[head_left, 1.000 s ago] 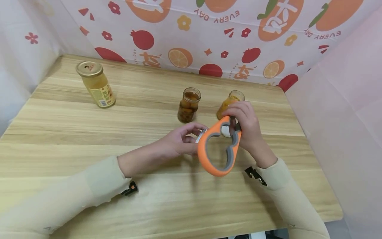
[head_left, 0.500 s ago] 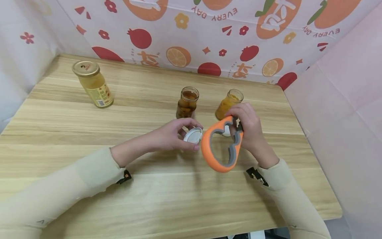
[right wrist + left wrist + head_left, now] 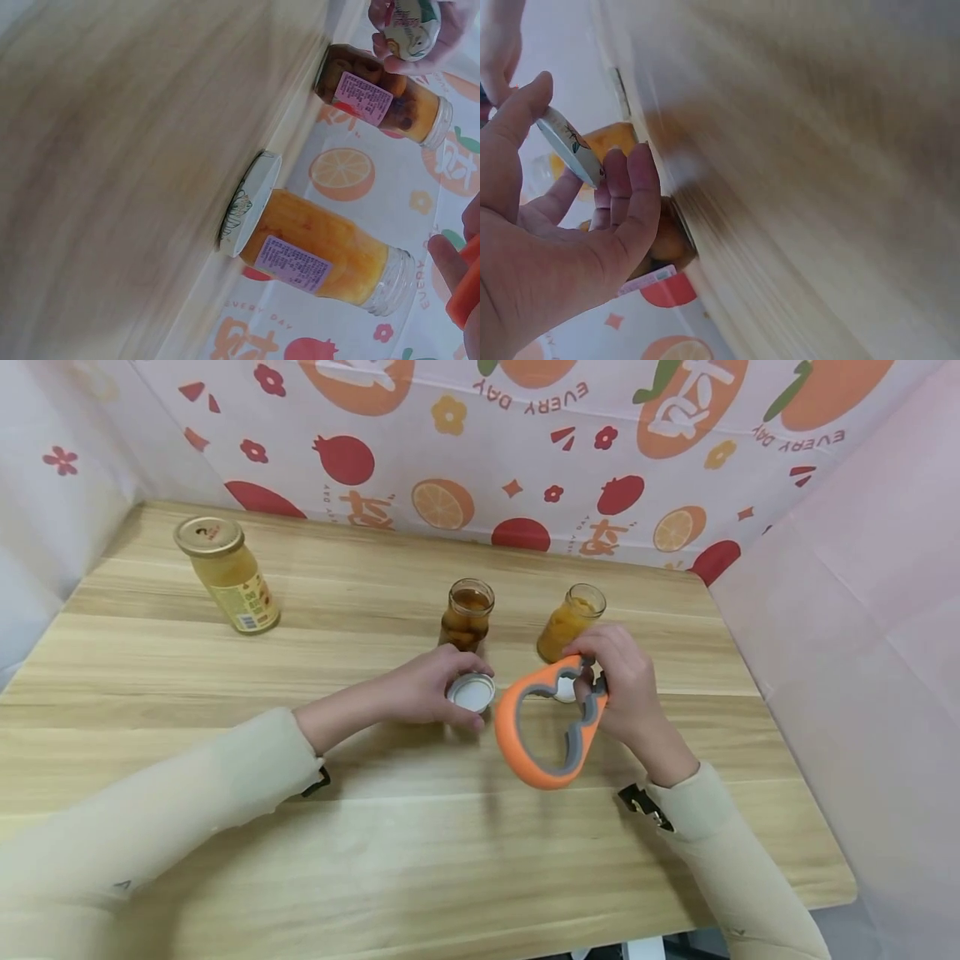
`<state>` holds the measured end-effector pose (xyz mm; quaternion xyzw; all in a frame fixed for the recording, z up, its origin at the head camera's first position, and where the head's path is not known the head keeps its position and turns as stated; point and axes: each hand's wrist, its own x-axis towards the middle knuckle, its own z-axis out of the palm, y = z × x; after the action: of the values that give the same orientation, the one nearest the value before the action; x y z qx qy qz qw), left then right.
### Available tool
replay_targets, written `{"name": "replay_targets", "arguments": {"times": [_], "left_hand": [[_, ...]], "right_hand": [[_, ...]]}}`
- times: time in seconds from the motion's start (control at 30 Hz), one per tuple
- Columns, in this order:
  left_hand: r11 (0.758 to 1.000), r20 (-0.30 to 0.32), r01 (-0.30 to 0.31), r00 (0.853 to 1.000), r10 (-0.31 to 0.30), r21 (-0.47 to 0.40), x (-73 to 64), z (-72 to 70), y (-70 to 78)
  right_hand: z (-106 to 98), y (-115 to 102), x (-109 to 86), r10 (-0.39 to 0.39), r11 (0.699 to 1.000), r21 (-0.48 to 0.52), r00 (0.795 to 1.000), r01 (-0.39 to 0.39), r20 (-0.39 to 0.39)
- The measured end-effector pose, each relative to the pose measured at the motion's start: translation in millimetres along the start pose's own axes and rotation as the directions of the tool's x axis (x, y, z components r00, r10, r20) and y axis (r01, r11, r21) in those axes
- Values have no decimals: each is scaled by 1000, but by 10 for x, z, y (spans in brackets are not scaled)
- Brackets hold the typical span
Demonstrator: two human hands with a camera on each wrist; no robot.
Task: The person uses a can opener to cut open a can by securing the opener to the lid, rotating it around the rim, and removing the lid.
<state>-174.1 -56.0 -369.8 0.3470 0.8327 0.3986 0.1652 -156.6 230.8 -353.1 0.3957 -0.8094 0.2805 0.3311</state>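
The left hand pinches a round white metal lid (best steadied by its rim) near an uncapped, brown-filled glass jar; the right hand grips an orange-and-grey looped plastic opener.

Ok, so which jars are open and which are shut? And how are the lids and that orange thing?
Yellow jar: closed, standing
Brown jar: open, standing, not empty
Orange jar: open, standing, not empty
Held lid: off, inside facing up, pinched by the left hand
Other lid: off, lying on the table
Opener: gripped by the right hand
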Motion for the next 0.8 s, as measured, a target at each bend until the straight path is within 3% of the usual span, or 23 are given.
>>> {"name": "replay_targets", "arguments": {"times": [0.47, 0.8], "left_hand": [[997, -10, 67, 998, -66, 45, 99, -59, -59], [985, 7, 106, 994, -108, 134, 147, -83, -49]], "right_hand": [[-27, 11, -25, 25, 1000, 2, 1000, -25, 15], [-28, 30, -32, 26, 1000, 10, 1000, -26, 6]]}}
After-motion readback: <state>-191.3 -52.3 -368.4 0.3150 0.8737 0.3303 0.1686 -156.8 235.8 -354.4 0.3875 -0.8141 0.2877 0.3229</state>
